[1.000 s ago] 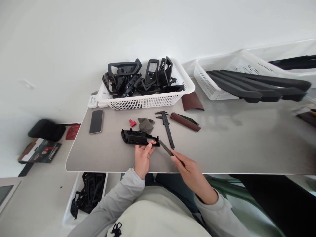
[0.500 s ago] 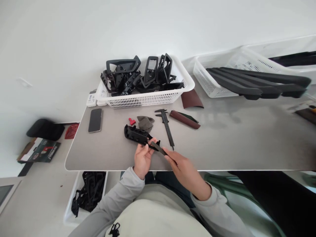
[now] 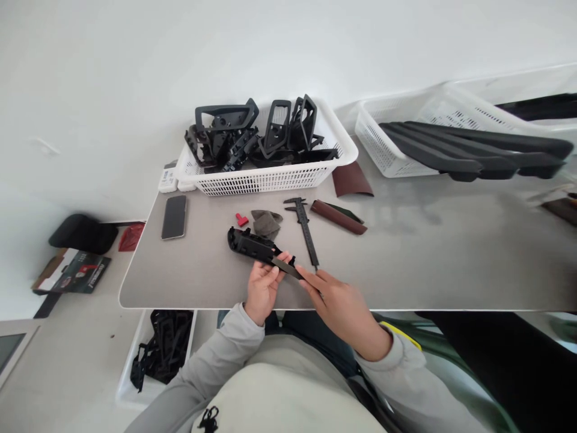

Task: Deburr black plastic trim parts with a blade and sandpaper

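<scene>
Black part [image 3: 251, 245], right hand [image 3: 341, 305] palm-down

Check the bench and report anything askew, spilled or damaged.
Nothing looks spilled. Oddest are the long dark parts, jutting well past the rim of their white basket, as if too long for it. I cannot tell whether the black part in the left hand is damaged.

you're at a workshop bench [image 3: 406, 264]: a caliper [image 3: 307, 233] lies just beyond your right hand [image 3: 339, 305], a basket [image 3: 270, 184] of black plastic parts [image 3: 225, 120] farther beyond your left hand [image 3: 262, 293].
</scene>
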Demonstrator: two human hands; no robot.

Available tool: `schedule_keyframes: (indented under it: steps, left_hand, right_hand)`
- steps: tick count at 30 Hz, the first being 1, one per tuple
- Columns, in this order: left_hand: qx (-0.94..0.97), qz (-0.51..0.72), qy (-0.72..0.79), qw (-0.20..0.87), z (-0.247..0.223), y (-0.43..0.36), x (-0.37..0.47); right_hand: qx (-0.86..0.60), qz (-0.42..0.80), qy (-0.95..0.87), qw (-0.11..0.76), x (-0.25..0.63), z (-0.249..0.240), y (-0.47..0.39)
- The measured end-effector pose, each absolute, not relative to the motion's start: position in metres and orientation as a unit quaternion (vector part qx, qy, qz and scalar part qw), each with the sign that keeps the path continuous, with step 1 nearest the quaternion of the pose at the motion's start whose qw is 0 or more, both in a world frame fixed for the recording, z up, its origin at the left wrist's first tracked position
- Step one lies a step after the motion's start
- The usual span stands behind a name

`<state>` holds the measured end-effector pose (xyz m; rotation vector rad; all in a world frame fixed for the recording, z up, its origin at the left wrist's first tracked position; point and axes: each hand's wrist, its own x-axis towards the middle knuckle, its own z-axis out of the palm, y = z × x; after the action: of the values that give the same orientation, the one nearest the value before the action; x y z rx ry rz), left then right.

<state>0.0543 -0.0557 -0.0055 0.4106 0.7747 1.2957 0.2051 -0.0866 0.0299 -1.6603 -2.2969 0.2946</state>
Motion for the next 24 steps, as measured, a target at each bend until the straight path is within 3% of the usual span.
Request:
schedule_keyframes:
  steps: [6, 13, 18, 24]
  left_hand:
    - [0.184, 0.606, 0.362, 0.684, -0.006, -0.055, 0.053]
    - [0.167, 0.616, 0.375, 0.672, -0.002, -0.054, 0.056]
    - [0.176, 0.613, 0.388, 0.665, -0.005, -0.053, 0.057]
    - [0.210, 0.621, 0.410, 0.634, -0.008, -0.052, 0.058]
  right_hand:
    - [-0.575, 0.085, -0.805, 0.117, 0.214, 0.032, -0.086]
    - [-0.575, 0.132, -0.794, 0.148, 0.214, 0.029, -0.089]
    - [-0.577, 0.137, -0.797, 0.112, 0.207, 0.031, -0.089]
    - [-0.579, 0.257, -0.741, 0.225, 0.225, 0.033, -0.087]
